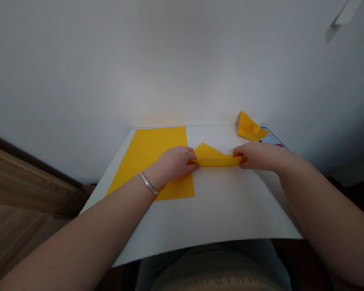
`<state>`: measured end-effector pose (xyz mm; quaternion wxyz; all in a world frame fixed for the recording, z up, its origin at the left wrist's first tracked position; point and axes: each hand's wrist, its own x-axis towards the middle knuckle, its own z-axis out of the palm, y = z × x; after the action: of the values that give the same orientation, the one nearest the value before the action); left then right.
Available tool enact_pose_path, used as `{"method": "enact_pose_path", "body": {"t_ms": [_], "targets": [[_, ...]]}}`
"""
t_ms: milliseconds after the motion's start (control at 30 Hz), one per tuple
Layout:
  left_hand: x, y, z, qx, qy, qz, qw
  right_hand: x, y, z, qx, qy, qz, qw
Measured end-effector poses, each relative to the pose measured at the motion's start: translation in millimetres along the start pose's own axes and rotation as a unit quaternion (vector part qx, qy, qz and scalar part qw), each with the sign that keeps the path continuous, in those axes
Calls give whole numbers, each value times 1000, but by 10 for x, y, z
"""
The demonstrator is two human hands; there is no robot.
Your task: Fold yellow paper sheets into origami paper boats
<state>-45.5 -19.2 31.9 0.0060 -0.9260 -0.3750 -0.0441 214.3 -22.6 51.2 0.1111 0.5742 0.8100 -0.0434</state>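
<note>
A folded piece of yellow paper (215, 160) lies between my hands, with a low triangular peak at the back and a straight folded band along the near side. My left hand (178, 159) pinches its left end, the wrist wearing a silver bangle. At the other end, my right hand (248, 155) grips the band with bent fingers. Under my left hand and forearm lies a flat yellow sheet (157, 145), partly covered by them. A folded yellow paper boat (251, 128) stands at the back right, beyond my right hand.
The white table (224, 214) meets a pale wall (182, 60) at its far edge. Beside the boat, a flat item with a blue edge (271, 137) is partly hidden. A wooden panel (21, 206) stands at the left.
</note>
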Motion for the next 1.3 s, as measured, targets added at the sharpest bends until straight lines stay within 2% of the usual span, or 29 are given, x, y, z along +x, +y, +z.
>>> {"method": "enact_pose_path", "body": {"t_ms": [167,233,367,433,500,633,800,1067,1200,1300], "targets": [[-9,-12,25,-11,3,-14,1000,29,116,50,14,-30,-7,999],[-7,-9,29,-21,2,-21,1000,33,104,40,25,-18,-25,999],[2,7,18,-31,11,-20,999,-5,-115,-51,43,58,-115,991],[2,22,-2,-26,18,-10,999,-32,-277,-100,59,43,-109,991],[-1,41,-27,-22,19,-6,1000,-45,-412,-131,59,35,-131,989],[-7,67,-65,-28,16,-13,999,-8,-529,-154,27,54,-108,992],[-2,64,-53,-44,19,-18,999,58,-530,-177,24,63,-93,993],[-2,65,-62,-76,15,-124,989,130,-467,-108,64,53,-110,990],[12,51,-62,-86,0,-136,987,148,-434,-66,50,67,-131,988],[20,45,-46,-85,2,-137,987,151,-424,-66,35,69,-115,990]]}}
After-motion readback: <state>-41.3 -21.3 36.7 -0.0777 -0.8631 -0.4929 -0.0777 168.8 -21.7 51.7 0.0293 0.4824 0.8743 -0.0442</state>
